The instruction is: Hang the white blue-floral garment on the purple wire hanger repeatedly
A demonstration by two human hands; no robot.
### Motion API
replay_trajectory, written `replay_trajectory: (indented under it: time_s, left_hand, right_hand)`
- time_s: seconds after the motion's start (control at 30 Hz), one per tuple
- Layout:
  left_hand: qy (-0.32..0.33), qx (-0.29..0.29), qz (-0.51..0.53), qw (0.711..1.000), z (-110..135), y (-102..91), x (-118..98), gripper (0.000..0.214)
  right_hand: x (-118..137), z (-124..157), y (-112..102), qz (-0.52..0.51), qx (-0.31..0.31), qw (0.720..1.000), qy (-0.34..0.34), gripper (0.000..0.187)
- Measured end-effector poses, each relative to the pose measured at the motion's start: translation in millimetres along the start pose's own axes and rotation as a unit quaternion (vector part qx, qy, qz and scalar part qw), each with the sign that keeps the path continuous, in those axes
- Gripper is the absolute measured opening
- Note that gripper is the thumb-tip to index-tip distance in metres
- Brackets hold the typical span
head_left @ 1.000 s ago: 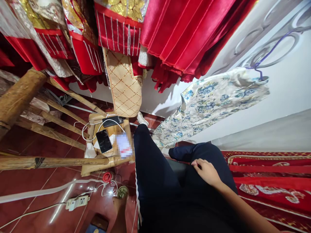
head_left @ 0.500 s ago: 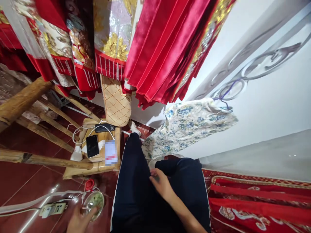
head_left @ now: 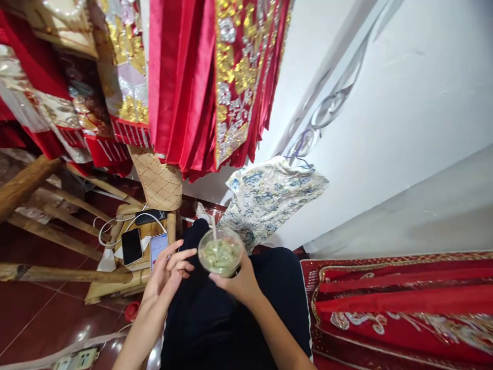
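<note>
A clear plastic cup (head_left: 221, 257) of pale green drink is raised over my lap, a whitish straw (head_left: 214, 226) standing in it. My right hand (head_left: 239, 280) is wrapped round the cup's right side. To the left of the cup is my left hand (head_left: 167, 275), empty, its fingers apart and a fingertip close to the rim; whether it touches I cannot tell. Below both hands lie my dark trousers (head_left: 204, 324) with a white side stripe.
At left a bamboo stool (head_left: 115, 285) bears a black phone (head_left: 131, 246), a lit phone (head_left: 158, 245) and a white cable (head_left: 106, 236). Red sequined costumes (head_left: 185, 92) hang ahead beside a floral garment (head_left: 269, 198). A power strip (head_left: 77, 359) lies on the floor.
The cup has come up from the floor at left to above my lap and is now in my right hand. My left hand has risen beside it. The view has shifted right.
</note>
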State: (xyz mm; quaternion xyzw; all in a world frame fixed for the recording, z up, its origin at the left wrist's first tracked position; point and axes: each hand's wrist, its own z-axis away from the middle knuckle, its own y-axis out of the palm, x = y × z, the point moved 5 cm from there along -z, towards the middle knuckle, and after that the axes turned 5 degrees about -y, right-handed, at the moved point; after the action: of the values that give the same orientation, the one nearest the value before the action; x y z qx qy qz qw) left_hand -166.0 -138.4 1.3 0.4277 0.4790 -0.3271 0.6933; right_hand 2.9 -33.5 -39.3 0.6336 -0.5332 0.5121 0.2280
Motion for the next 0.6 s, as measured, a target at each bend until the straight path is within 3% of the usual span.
replay_trajectory:
  time_s: [0.1, 0.23, 0.33, 0.4, 0.53, 0.6]
  left_hand:
    - [0.037, 0.023, 0.030, 0.999, -24, 26.2, -2, 0.063]
    - [0.045, 0.017, 0.008, 0.999, -45, 47.4, 8, 0.056]
    - [0.048, -0.006, -0.015, 0.999, -49, 55.4, 12, 0.058]
    - [0.033, -0.015, -0.028, 0.999, -48, 60.1, 13, 0.058]
    - [0.034, -0.025, -0.021, 0.999, -44, 70.9, 9, 0.055]
    - [0.059, -0.045, 0.001, 0.997, -43, 74.9, 3, 0.051]
  right_hand:
    - [-5, -9, -51, 0.001, -0.069, 0.997, 0.040, 0.094]
    - [-1, -11, -88, -0.027, -0.003, 0.999, 0.035, 0.094]
    - [2, -7, -110, -0.026, -0.029, 0.999, 0.022, 0.090]
    - [4, -4, -119, -0.040, -0.039, 0.998, 0.002, 0.096]
    - [10, -2, -123, -0.056, 0.022, 0.998, -0.035, 0.096]
    - [13, -4, -129, -0.063, -0.013, 0.997, -0.045, 0.096]
